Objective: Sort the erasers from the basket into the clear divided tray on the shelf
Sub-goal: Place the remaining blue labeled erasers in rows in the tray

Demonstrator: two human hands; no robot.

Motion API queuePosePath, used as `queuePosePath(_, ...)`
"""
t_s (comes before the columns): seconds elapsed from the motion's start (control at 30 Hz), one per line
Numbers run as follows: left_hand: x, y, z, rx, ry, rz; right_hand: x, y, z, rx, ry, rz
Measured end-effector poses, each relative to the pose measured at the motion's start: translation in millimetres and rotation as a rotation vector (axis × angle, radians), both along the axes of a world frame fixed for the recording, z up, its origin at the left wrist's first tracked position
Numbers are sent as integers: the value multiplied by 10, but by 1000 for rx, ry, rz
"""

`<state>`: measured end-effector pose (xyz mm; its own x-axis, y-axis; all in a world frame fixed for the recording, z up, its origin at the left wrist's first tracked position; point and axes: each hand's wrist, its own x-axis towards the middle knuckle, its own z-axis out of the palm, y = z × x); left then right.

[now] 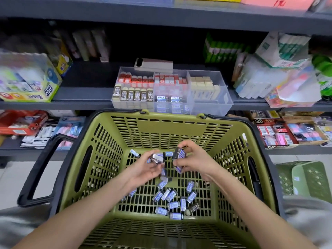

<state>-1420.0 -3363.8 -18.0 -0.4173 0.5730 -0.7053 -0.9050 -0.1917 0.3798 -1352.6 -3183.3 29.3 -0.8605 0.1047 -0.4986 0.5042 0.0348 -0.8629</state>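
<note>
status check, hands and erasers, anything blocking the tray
Left hand and right hand both gripping blue-sleeved erasers over the green basket. More loose on its floor. Phone rests on the clear tray.

Inside green basket (167, 123): left hand (143, 168) gripping one eraser (157, 157), right hand (195, 159) gripping several erasers (179, 153). On shelf (80, 103) behind, clear divided tray (212, 105), partly filled.

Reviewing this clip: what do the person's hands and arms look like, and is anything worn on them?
Both the left hand and right hand are bare: no gloves, rings, watch or bracelets visible. The forearms are uncovered, with no sleeves in frame.
</note>
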Motion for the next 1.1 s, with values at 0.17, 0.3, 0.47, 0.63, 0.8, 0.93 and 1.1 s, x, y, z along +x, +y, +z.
queuePosePath(0.17,99,55,289,193,-115,26,-40,-225,434,34,204,9)
queuePosePath(0.3,46,53,478,132,-26,-10,-67,-339,620,467,357,207)
queuePosePath(0.47,37,29,724,13,173,-119,-140,-410,649,690,410,243)
queuePosePath(0.63,24,15,930,18,294,-88,-236,-332,736,333,354,49)
queuePosePath(0.8,35,-23,1067,70,351,-98,-182,-216,860,-26,309,-92)
queuePosePath(0.93,-63,-76,1211,52,437,-91,-375,-1,991,-67,344,-148)
queuePosePath(1.1,-668,-64,1482,26,561,20,-1238,263,1161,253,399,-149)
